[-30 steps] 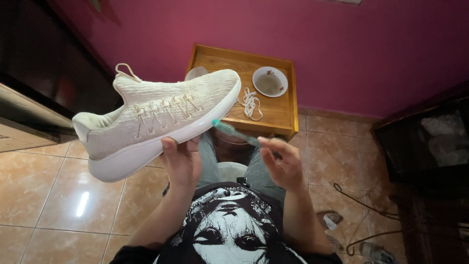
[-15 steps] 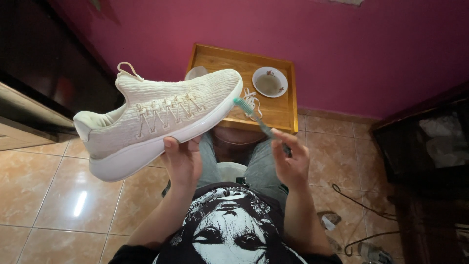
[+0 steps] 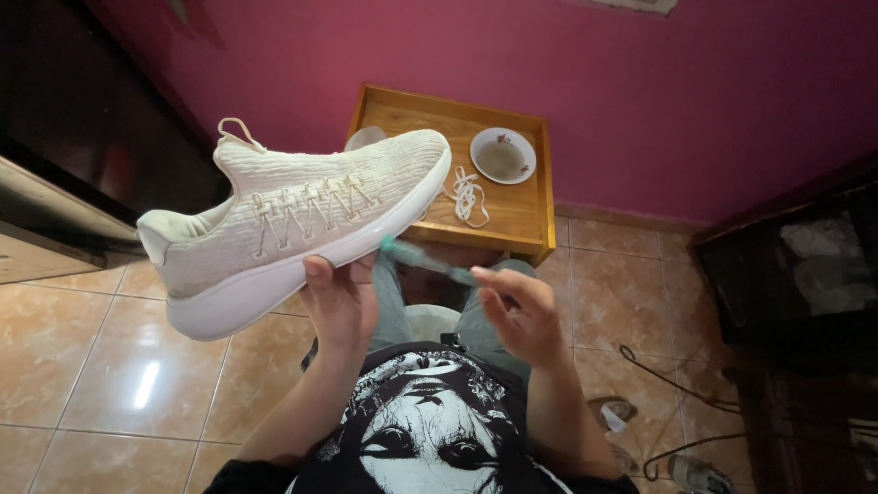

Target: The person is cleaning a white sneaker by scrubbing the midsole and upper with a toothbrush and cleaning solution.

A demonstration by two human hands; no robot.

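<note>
Scrubbing the sneaker's sole edge

My left hand (image 3: 343, 297) grips the white sneaker (image 3: 297, 224) from beneath; my right hand (image 3: 521, 311) pinches a green toothbrush (image 3: 422, 259), bristles touching its sole. Short, light strokes would work best.

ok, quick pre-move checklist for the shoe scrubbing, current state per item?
1. Left hand grips the white sneaker from under the sole: ok.
2. Right hand holds the green toothbrush by its handle: ok.
3. Brush head at the sole edge near the forefoot: looks touching, cannot tell for sure.
4. Laces out of the shoe: ok, a loose lace lies on the wooden table.
5. White bowl within reach on the table: ok; what it holds, cannot tell.
6. Sole edge clean: cannot tell.
</note>
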